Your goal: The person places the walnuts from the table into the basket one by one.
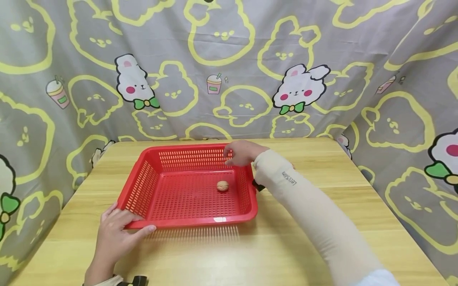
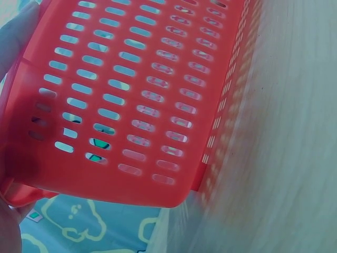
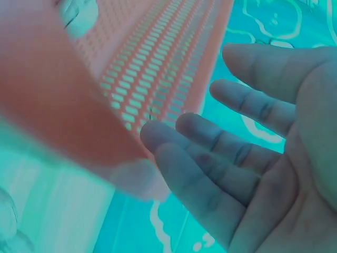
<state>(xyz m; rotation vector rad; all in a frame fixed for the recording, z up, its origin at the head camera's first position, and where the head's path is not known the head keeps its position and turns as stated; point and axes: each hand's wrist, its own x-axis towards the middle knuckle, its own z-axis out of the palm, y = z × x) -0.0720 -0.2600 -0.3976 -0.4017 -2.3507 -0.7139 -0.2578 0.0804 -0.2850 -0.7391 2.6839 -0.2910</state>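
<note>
A red plastic basket (image 1: 193,224) with slotted walls stands on the wooden table, and one walnut (image 1: 222,186) lies on its floor toward the right side. At the basket's front left corner, my left hand (image 1: 116,230) grips the rim, its thumb along the front edge. The left wrist view has the slotted wall (image 2: 126,100) close up, with part of that hand at the left edge. My right hand (image 1: 243,153) is at the far right corner of the basket. In the right wrist view, the right hand (image 3: 263,153) has its fingers loosely extended, holding nothing.
A grey curtain (image 1: 247,47) with yellow outlines hangs behind and beside the table (image 1: 304,246). Something small and brown (image 1: 294,165) peeks out behind the right sleeve; its kind is hidden. Rounded shapes (image 3: 10,226) show at the right wrist view's lower left.
</note>
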